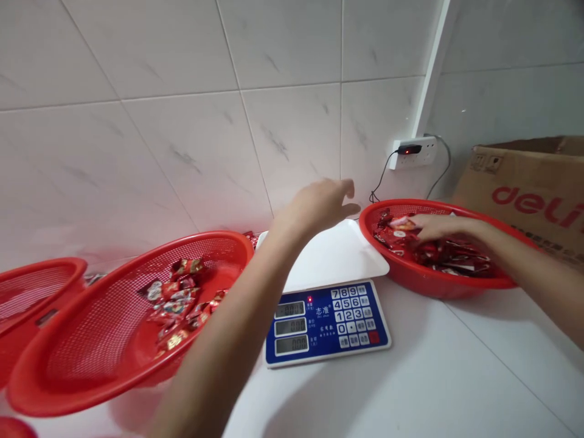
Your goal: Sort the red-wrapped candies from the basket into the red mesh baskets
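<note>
My left hand [323,204] hangs above the white weighing plate [326,258] of a digital scale [326,325]. Its fingers are curved, with a gap between them and the thumb, and nothing shows in it. My right hand [435,228] reaches into the red plastic basket [438,286] on the right. It is among small red wrapped packets [460,258], and a packet lies by its fingertips. Those fingers are partly hidden, so I cannot tell whether they grip anything. My left forearm covers part of the scale's left side.
Another red basket [86,347] at the left holds several red and gold packets [176,298]. A further red basket [68,267] stands at the far left edge. A cardboard box [533,194] is behind the right basket. A power socket [429,149] with a cable is on the tiled wall.
</note>
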Available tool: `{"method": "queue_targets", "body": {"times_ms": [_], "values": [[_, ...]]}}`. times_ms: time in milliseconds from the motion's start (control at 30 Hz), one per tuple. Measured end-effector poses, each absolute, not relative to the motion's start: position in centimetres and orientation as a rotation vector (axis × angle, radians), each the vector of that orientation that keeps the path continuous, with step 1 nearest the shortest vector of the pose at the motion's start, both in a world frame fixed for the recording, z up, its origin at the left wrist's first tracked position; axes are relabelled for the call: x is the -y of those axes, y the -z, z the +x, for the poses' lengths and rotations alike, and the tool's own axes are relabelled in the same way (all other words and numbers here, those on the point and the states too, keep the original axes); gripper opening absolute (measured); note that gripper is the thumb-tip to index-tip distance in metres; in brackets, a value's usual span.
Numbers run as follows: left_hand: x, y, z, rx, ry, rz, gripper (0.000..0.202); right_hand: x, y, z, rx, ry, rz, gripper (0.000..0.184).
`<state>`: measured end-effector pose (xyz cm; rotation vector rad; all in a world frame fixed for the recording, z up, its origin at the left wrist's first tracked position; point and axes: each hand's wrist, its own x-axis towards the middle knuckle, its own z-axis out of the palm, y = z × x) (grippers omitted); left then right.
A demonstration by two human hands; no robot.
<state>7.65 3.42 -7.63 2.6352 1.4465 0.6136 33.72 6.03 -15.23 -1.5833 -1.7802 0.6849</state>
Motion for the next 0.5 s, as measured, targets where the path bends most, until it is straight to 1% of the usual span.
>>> {"method": "queue_targets", "body": {"times_ms": [33,67,167,200,233,300,367,433,467,500], "values": [[-2.9,8.2,7.0,-1.435,-0.681,2.588,0.023,-6.1,14.2,33.7,1.816,-0.713,-1.584,0.040],[-2.2,9.0,6.0,-1.414,-0.759,2.529,0.024,-6.2,13.3,33.4,1.823,-0.727,-1.582,0.047],[-0.4,11.4,2.7,-1.388,-0.978,2.347,0.022,-6.4,11.6,30.4,1.794,-0.754,-1.503,0.074],[-0.1,12.1,1.8,-1.408,-1.004,2.316,0.022,-6.5,11.5,28.8,1.807,-0.798,-1.451,0.079],[0.0,12.6,1.0,-1.438,-1.011,2.296,0.023,-6.6,11.6,26.8,1.848,-0.864,-1.395,0.081],[-0.2,13.3,-0.1,-1.480,-0.999,2.277,0.024,-6.9,12.4,22.6,1.993,-0.993,-1.331,0.078],[-0.7,13.6,-0.7,-1.503,-0.979,2.279,0.027,-7.1,13.6,18.9,2.179,-0.995,-1.348,0.063],[-1.0,13.6,-1.0,-1.529,-0.913,2.297,0.030,-6.9,14.4,16.8,2.314,-0.863,-1.428,0.050],[-1.1,13.6,-1.2,-1.551,-0.856,2.315,0.030,-6.5,14.5,16.5,2.355,-0.773,-1.471,0.050],[-1.1,13.6,-1.3,-1.578,-0.778,2.337,0.031,-5.8,14.5,16.9,2.380,-0.668,-1.501,0.056]]}}
